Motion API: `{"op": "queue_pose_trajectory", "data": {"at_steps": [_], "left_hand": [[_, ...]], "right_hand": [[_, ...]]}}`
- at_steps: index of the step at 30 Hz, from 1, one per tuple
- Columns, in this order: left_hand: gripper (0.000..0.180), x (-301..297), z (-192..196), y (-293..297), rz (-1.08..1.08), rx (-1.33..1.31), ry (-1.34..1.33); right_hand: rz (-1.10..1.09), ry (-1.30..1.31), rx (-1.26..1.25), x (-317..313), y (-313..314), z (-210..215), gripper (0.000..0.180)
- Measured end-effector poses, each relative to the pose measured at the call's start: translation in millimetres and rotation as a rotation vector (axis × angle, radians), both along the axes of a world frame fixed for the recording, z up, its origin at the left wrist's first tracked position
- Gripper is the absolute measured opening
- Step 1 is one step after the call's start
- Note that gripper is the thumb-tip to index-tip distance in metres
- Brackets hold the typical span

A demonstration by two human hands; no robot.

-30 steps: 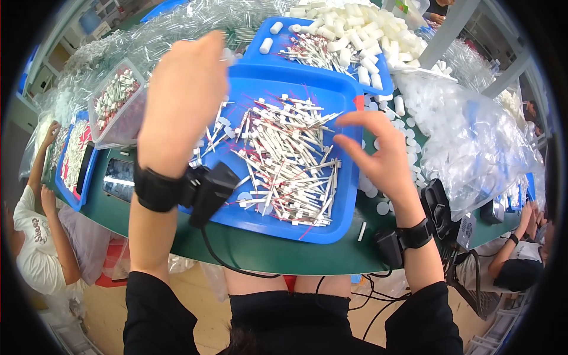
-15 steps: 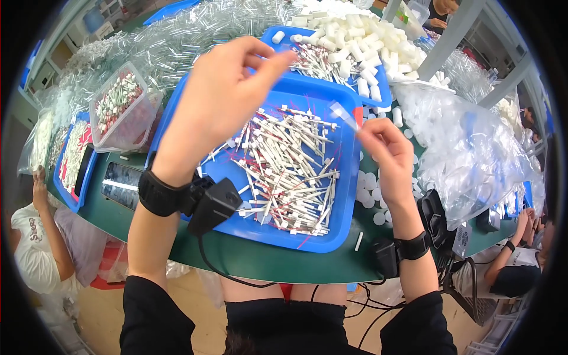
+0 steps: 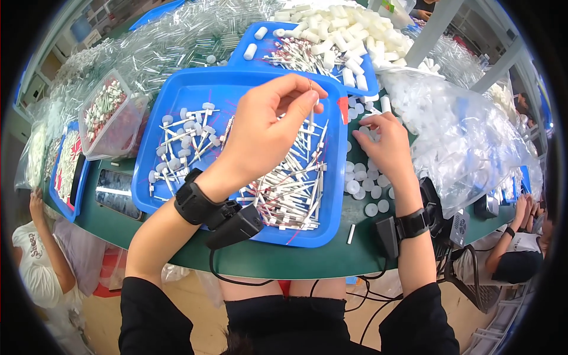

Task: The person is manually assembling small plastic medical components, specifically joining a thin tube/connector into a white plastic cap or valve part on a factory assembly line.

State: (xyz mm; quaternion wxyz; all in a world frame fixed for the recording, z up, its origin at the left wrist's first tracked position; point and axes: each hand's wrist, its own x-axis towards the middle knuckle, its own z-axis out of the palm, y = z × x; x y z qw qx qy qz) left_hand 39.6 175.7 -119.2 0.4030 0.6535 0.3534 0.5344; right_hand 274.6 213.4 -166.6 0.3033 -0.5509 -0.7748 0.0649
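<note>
My left hand [image 3: 266,133] is over the large blue tray [image 3: 139,183], thumb and fingers pinched on a thin white stick [image 3: 311,118] that hangs down from the fingertips. Beneath it lies a loose pile of white sticks with fine red wires [image 3: 290,201]. At the tray's left side are sticks with round greyish caps [image 3: 176,164]. My right hand [image 3: 387,145] is just beyond the tray's right edge, over several round translucent discs [image 3: 360,171]. Its thumb and fingers are apart, with discs between and below them; whether a fingertip touches one is hard to tell.
Behind stands a second blue tray [image 3: 241,56] with white foam cylinders [image 3: 349,35]. A clear tub [image 3: 109,118] of sticks and a phone [image 3: 117,189] are on the left, clear tubes [image 3: 177,44] at the back, a plastic bag [image 3: 449,136] on the right. Other people sit at both sides.
My left hand has moved right and is pinching a stick. My right hand no longer holds the clear tube and is over the discs. The capped sticks have come into view.
</note>
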Motion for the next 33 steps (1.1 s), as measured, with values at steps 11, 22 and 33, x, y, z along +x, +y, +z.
{"op": "queue_pose_trajectory", "data": {"at_steps": [11,22,33], "left_hand": [[0.017,11.2,-13.1,-9.9,0.067,-0.005,0.202],[0.014,11.2,-9.6,-14.0,0.076,0.092,0.287],[0.01,7.4,-16.1,-11.0,0.157,0.283,0.465]], "right_hand": [[0.033,0.483,-0.003,-5.6,-5.9,29.6,0.015],[0.542,1.006,-0.34,-30.6,-30.0,35.6,0.03],[0.566,0.81,-0.256,-32.2,-27.8,32.5,0.029]]}}
